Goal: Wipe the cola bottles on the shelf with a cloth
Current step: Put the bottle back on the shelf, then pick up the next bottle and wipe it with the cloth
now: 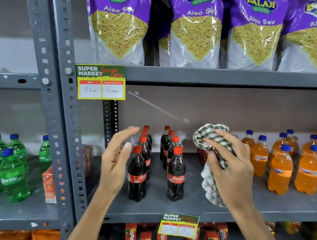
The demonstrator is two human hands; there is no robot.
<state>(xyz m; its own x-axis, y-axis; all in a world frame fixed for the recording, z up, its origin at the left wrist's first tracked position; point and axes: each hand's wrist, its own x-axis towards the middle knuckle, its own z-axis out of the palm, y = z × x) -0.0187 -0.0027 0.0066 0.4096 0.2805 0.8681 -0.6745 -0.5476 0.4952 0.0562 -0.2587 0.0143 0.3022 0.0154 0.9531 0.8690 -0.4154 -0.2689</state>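
Right hand (pixel 228 165) clutching checked cloth (pixel 213 138), left hand (pixel 116 160) spread empty beside cola bottles (pixel 176 171) on grey shelf (pixel 261 209).

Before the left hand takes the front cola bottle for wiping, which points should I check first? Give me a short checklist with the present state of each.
1. Cloth held: ok, the right hand grips it.
2. Left hand free: ok, open and holding nothing.
3. Front cola bottle upright: ok, red cap on.
4. Room beside it: ok, a clear gap separates it from the second row.
5. Left hand touching the bottle: cannot tell, it is very near.
6. Bottle dirty or clean: cannot tell.
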